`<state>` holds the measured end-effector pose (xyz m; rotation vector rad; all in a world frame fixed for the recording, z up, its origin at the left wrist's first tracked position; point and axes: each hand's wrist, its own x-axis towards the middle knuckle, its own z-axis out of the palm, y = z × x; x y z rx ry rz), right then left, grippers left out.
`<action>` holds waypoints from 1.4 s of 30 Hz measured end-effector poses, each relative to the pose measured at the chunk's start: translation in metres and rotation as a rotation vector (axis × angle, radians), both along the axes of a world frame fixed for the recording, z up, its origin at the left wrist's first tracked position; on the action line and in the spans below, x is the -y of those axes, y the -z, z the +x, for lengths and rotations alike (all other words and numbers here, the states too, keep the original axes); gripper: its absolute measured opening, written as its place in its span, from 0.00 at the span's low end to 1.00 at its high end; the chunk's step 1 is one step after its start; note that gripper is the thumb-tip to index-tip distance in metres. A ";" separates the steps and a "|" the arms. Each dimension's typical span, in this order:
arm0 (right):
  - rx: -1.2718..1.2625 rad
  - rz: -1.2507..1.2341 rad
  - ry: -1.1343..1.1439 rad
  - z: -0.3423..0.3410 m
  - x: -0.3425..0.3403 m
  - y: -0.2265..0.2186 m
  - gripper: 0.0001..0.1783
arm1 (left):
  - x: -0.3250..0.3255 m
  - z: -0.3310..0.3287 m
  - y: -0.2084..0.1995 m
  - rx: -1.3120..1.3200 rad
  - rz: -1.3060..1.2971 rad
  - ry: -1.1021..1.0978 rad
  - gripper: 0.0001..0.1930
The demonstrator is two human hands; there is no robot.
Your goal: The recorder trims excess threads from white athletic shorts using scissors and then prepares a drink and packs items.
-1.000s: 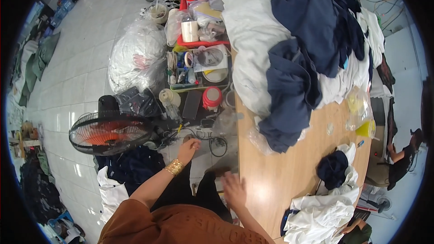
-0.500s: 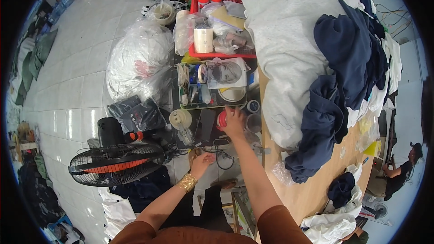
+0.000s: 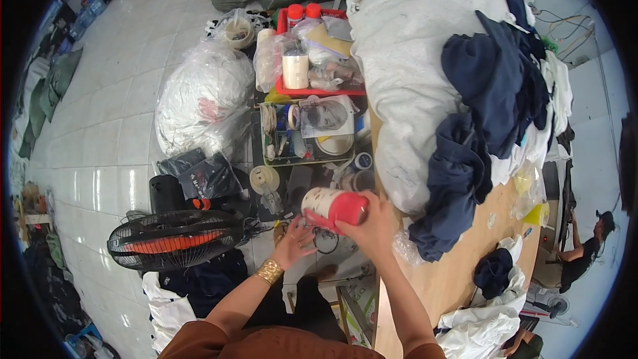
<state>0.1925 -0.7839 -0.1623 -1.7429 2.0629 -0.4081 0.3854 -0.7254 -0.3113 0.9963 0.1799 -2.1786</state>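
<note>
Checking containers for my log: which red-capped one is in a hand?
The white canister lying sideways in the right hand; two red-capped bottles stand in the far red tray.

Floor left of fan [image 3: 174, 239] open; crates [image 3: 312, 139], bags [image 3: 203, 96] crowd space ahead.

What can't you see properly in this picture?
Head view only:
- Right hand covers one end of the red-lidded jar, so how the lid sits cannot be told.
- Left hand: its fingertips hide behind the jar.
- Things in the red tray are too small and wrapped in plastic.
- The person's lap is cut off by the bottom edge.
</note>
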 end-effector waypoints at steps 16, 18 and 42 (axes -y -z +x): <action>0.565 0.089 0.196 -0.068 -0.247 -0.084 0.38 | -0.110 -0.069 -0.118 0.011 -0.196 0.263 0.29; 0.309 0.027 -0.014 -0.073 -0.259 -0.117 0.38 | -0.119 -0.077 -0.122 -0.072 0.007 0.415 0.27; 0.018 -0.202 -0.309 -0.154 -0.315 -0.130 0.42 | -0.151 -0.149 -0.134 0.110 -0.132 0.558 0.29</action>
